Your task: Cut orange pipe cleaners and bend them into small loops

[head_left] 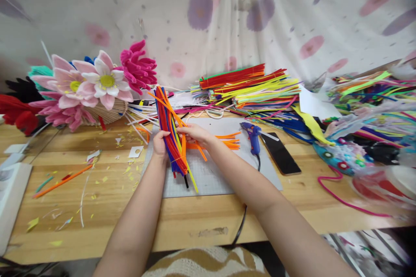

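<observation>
My left hand (160, 143) is closed round a bundle of red, blue and purple pipe cleaners (171, 147), held tilted above the grey mat (211, 177). On the bundle's right side my right hand (191, 133) pinches orange pipe cleaners (182, 138), some of which cross over the bundle's upper part. A yellow and a black stem stick out at its lower end. More orange pipe cleaners (229, 142) lie on the mat behind my right wrist. Right of them rests a blue glue gun (252, 136) with a clear stick in it.
A black phone (281, 154) lies at the mat's right edge. Fuzzy flowers (107, 80) stand at the back left, and piles of pipe cleaners (260, 88) line the back. Paper scraps (135, 152) litter the left. A plastic tub (386, 186) is at the right.
</observation>
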### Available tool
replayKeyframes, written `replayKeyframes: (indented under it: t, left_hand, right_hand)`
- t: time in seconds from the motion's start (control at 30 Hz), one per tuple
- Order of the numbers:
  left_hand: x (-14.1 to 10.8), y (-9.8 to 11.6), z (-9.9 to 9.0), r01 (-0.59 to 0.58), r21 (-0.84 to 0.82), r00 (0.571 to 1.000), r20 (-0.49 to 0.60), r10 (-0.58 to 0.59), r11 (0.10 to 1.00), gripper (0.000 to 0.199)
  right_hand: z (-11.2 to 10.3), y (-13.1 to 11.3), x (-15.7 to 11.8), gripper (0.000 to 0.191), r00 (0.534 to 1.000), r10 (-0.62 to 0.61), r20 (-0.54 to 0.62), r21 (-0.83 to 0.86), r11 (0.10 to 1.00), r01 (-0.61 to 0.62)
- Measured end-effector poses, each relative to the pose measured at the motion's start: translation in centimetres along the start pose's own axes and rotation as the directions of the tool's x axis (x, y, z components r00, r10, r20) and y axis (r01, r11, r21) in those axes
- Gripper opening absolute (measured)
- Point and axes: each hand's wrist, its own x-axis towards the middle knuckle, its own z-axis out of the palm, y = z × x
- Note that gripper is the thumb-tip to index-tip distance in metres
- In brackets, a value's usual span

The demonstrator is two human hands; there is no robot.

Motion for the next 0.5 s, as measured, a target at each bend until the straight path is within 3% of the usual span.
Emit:
replayKeyframes:
  t: [0.1,0.17,0.27,0.37,0.5]
  left_hand:
    - [0.2,-0.1,-0.1,0.018,-0.02,0.998,-0.061,-0.019,1.0,0.031]
    - [0.3,-0.2,-0.1,0.022,-0.03,0.992,-0.12,-0.025,0.999,0.029]
    - [0.5,-0.2,-0.1,0.002,-0.028,0.988,-0.151,-0.006,1.0,0.025]
    - [0.5,-0.2,-0.1,-0.003,-0.024,0.986,-0.165,-0.001,1.0,0.024]
    - [0.4,-0.3,0.1,0.028,-0.026,0.983,-0.179,-0.032,0.999,0.025]
  right_hand:
    - [0.2,0.3,0.1,0.016,0.997,-0.063,-0.044,-0.048,0.997,0.061]
    - [0.4,0.4,0.2,0.013,0.986,-0.147,-0.079,-0.182,0.975,0.131]
    - [0.7,0.4,0.5,0.009,0.961,-0.253,-0.107,-0.453,0.873,0.18]
    - [0.8,0.4,0.8,0.006,0.95,-0.278,-0.141,-0.629,0.767,0.131]
    - [0.8,0.7,1.1,0.009,0.958,-0.242,-0.152,-0.613,0.784,0.1]
